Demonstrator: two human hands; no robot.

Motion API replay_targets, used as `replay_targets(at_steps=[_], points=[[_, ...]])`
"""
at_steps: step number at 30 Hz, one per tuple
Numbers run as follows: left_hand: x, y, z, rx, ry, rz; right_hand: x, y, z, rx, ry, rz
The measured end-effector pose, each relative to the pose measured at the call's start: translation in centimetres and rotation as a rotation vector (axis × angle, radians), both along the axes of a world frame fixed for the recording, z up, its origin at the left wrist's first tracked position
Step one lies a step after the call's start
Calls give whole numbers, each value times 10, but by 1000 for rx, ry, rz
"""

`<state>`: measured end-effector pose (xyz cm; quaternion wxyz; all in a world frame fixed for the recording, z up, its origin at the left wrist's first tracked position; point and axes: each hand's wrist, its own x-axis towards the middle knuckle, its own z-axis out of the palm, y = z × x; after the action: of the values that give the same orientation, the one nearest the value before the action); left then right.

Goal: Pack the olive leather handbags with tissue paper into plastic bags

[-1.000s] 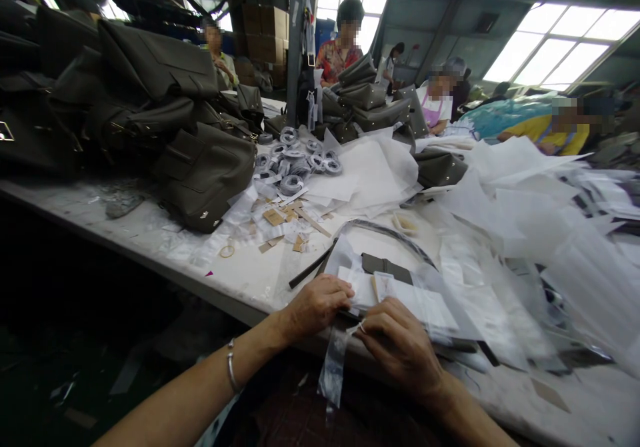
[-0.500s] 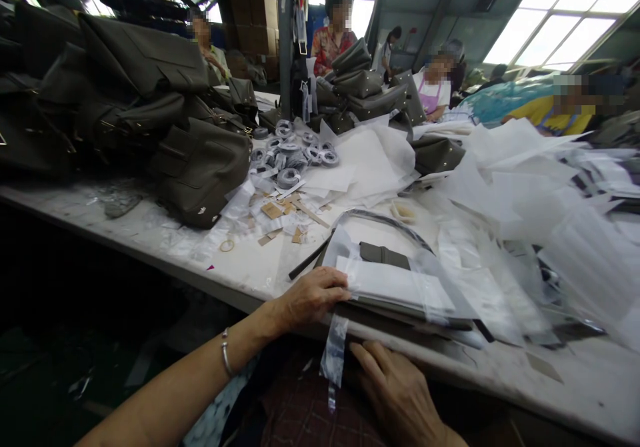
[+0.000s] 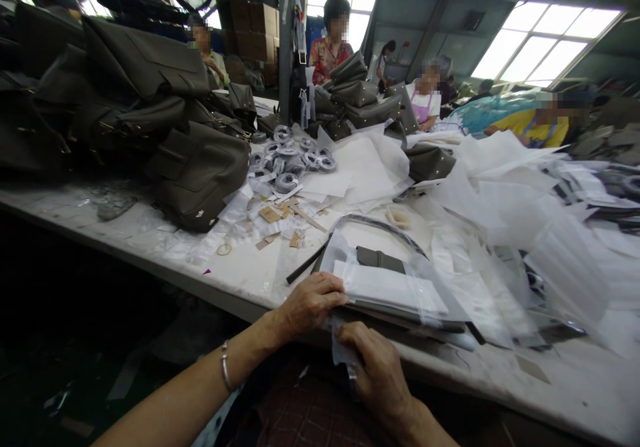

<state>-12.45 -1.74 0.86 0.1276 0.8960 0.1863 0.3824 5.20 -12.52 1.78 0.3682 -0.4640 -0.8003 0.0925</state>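
bags [image 3: 205, 174] near coils [image 3: 292, 166] | right hand [image 3: 374, 362] pinching strip [image 3: 342, 352] | left hand [image 3: 309, 304] on packet [image 3: 393, 288], grip unclear

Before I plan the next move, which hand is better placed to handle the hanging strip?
Probably the right hand: its curled fingers touch the strip, while the left hand rests by the white packet.

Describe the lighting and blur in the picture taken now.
Head view: right window burnt out to white; head view: floor at lower left almost black; head view: sheets at right smeared, left hand clearer.
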Motion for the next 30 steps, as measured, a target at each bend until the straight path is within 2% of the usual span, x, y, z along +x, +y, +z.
replay_targets(at_steps=[3,9,12,16,18,22,25,28,30], points=[[3,-3,-5,23,-32,43,2,5,2,-51,39,-18],[7,-7,-11,24,-76,97,5,2,13,-42,99,67],[8,-7,-13,12,-72,111,8,-1,20,-88,149,73],[7,-8,-9,-1,-17,126,13,9,33,-297,217,-48],[4,-11,-2,-45,15,108,15,20,41,-442,246,-103],[2,-20,17,-227,83,81,19,50,59,-690,305,-167],[12,-24,21,-291,38,206,22,73,69,-785,290,-195],[28,-23,17,-290,-46,371,27,93,72,-802,234,-161],[35,-22,14,-283,-96,434,33,103,72,-796,195,-149]])
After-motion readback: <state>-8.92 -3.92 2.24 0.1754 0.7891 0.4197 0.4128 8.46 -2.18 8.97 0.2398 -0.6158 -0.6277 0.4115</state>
